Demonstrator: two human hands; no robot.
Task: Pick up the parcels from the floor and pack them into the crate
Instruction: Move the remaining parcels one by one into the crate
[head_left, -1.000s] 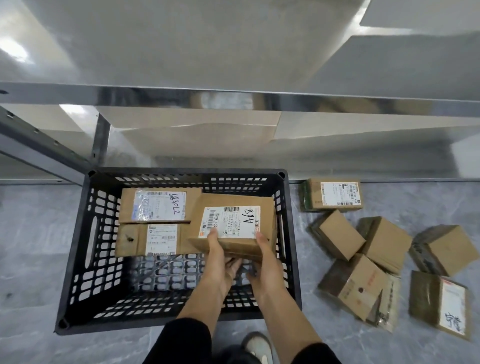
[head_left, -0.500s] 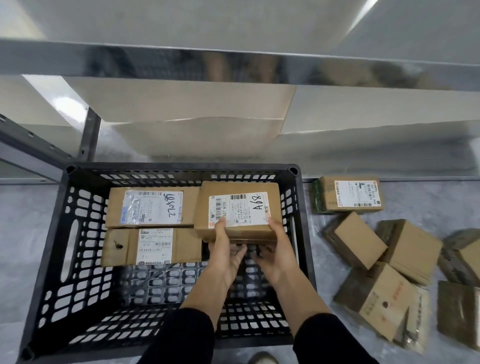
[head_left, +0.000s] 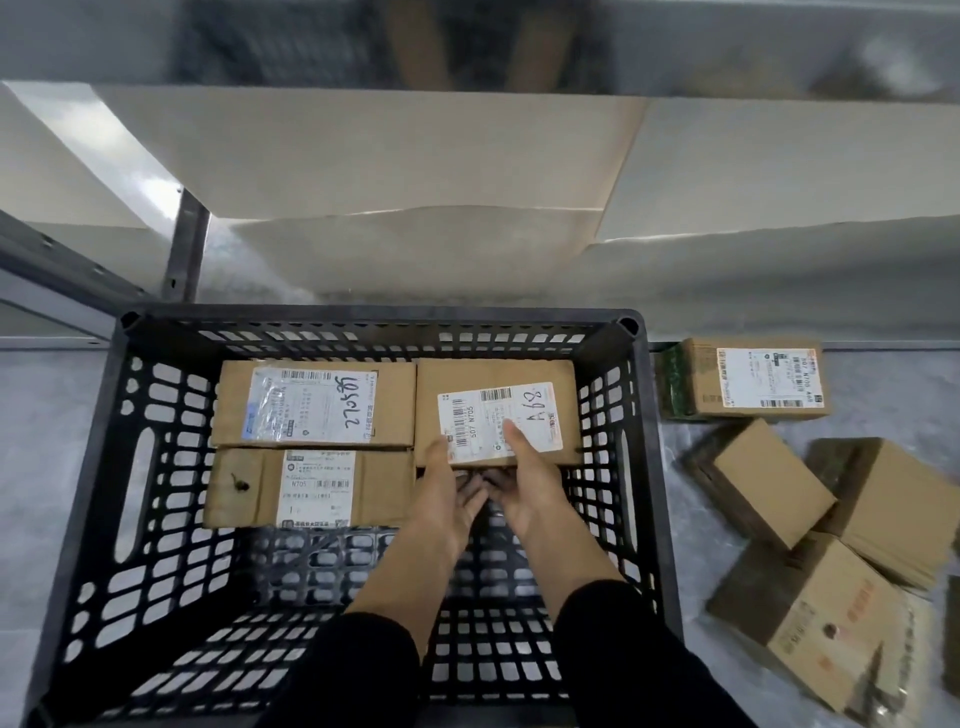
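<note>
A black slotted plastic crate (head_left: 111, 467) stands on the floor in front of me. Two labelled cardboard parcels lie in its far left part: one against the back wall (head_left: 311, 402), one nearer (head_left: 306, 488). A third parcel marked "A68" (head_left: 493, 395) sits in the far right corner beside them. My left hand (head_left: 447, 499) and my right hand (head_left: 524, 483) both grip its near edge, thumbs on top, fingers underneath. Several more brown parcels lie on the floor right of the crate, among them a labelled one (head_left: 748, 379) and a plain one (head_left: 763, 483).
Metal shelving with pale cardboard sheets (head_left: 363, 156) rises directly behind the crate, with an upright post (head_left: 182, 244) at the left. The grey marbled floor (head_left: 47, 415) shows on both sides. The crate's near half holds nothing.
Both hands have carried the "A68" parcel further back and down into the crate's far right corner, level with the parcel beside it. The view has moved closer to the crate.
</note>
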